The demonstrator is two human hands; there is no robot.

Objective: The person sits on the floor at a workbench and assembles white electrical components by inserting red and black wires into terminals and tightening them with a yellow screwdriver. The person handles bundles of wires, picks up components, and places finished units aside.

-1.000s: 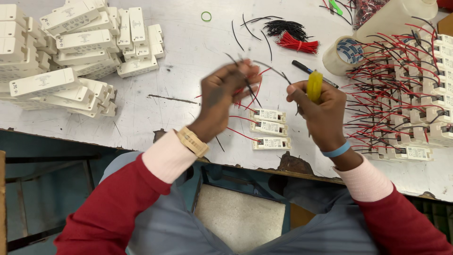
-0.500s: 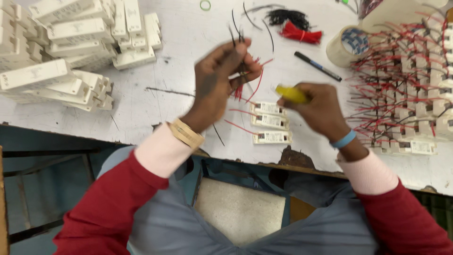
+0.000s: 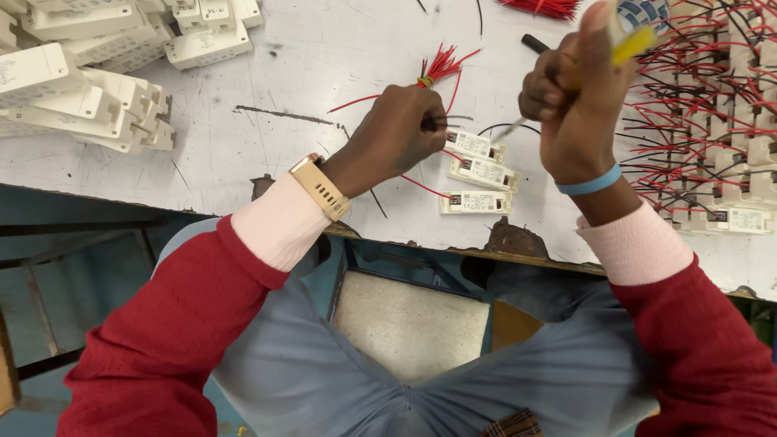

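My left hand is closed around a bundle of thin red wires that fan out above its knuckles, with a black wire trailing to the right. My right hand grips a yellow-handled screwdriver, its metal tip pointing down-left toward the left hand. Just below both hands three small white rectangular modules lie in a row on the white worktable, one with a red wire attached.
A heap of white plastic housings fills the table's left. At the right, rows of white modules with red and black wires. A black pen and a red wire bunch lie at the back. The table's chipped front edge runs above my lap.
Both hands came closer to the table's front edge over the three modules. The right hand turned the screwdriver upright with its tip toward the left hand, which still holds the wires.
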